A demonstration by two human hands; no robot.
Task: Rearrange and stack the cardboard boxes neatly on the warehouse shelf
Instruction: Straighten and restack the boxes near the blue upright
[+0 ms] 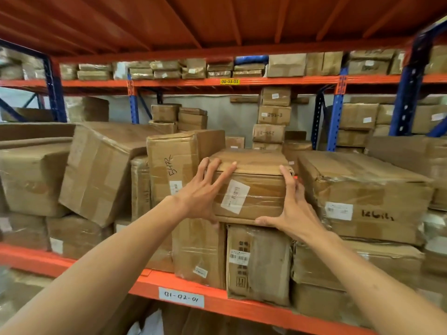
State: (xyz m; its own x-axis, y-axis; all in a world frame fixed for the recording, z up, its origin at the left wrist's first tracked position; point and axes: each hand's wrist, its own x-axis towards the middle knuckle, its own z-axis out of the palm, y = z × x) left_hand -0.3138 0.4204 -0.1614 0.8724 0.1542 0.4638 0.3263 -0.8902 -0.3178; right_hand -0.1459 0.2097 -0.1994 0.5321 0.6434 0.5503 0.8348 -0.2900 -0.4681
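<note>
A small taped cardboard box with a white label sits mid-shelf on top of two upright boxes. My left hand grips its left front corner, fingers spread over the top edge and thumb under the bottom. My right hand clasps its right side, thumb under the bottom edge. To its left stands a tall box marked "5H2". A wide flat box with black handwriting lies right beside it on the right.
A large dented box leans at the left. The orange shelf beam carries a label "01-02-01". A tall stack of small boxes stands behind. Blue uprights and an upper shelf of flat parcels lie beyond.
</note>
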